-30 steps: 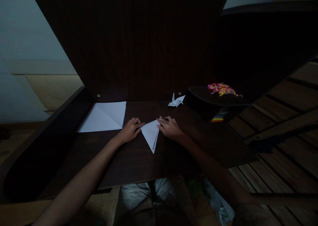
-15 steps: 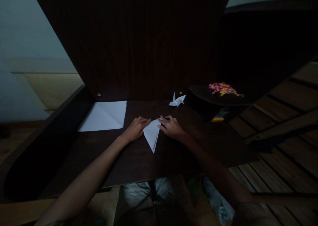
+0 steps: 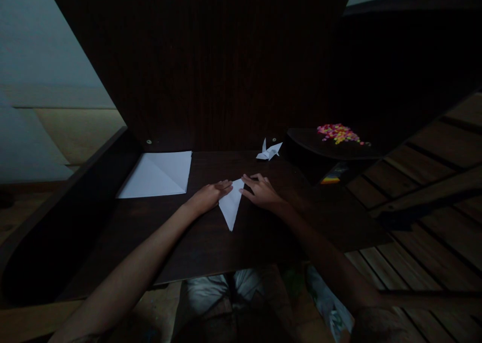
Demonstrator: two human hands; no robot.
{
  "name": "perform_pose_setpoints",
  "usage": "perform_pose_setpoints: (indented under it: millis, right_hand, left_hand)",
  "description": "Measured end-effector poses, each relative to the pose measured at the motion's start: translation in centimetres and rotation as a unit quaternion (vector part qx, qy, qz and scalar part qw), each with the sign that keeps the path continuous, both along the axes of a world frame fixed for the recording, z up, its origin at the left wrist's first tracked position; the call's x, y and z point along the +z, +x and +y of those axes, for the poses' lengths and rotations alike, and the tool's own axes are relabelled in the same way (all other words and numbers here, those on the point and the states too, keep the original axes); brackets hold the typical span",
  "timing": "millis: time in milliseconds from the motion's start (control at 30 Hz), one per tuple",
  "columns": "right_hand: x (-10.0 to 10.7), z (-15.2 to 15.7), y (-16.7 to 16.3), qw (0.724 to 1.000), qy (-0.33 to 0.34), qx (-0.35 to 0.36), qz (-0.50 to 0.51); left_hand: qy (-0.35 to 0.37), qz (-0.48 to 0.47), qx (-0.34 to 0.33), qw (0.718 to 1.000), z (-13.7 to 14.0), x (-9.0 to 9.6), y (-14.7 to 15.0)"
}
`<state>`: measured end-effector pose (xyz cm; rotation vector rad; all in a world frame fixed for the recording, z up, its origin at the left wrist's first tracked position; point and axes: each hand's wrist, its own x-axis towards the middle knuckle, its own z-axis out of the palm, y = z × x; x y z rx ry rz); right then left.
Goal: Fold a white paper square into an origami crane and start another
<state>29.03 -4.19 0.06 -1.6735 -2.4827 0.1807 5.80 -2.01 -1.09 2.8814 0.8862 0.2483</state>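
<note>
Upon the dark desk (image 3: 196,255) lay white sheets (image 3: 160,175), flat, creased, not folded up; left hand (image 3: 209,197) over one edge of the centred folded paper (image 3: 231,205), pinch indeterminable; right hand (image 3: 262,192), fingers parted, touched the other; folding seemingly part-done; paper bird (image 3: 268,153) behind, apparently finished.

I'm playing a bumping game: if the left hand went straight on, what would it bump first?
Probably the right hand, just across the folded paper that the left hand touches, though depth is unclear.
</note>
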Motion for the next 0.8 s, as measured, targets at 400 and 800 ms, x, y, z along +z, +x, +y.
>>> perform_pose_setpoints:
  millis: [400,800]
  right_hand:
    - [0.29,0.02,0.01,1.0,0.0,0.003,-0.022]
    - [0.04,0.2,0.3,1.0,0.005,0.004,-0.013]
  left_hand:
    - [0.087,0.053,0.005,0.995,-0.32,0.16,0.3]
    - [0.128,0.089,0.009,0.988,-0.65,0.32,0.64]
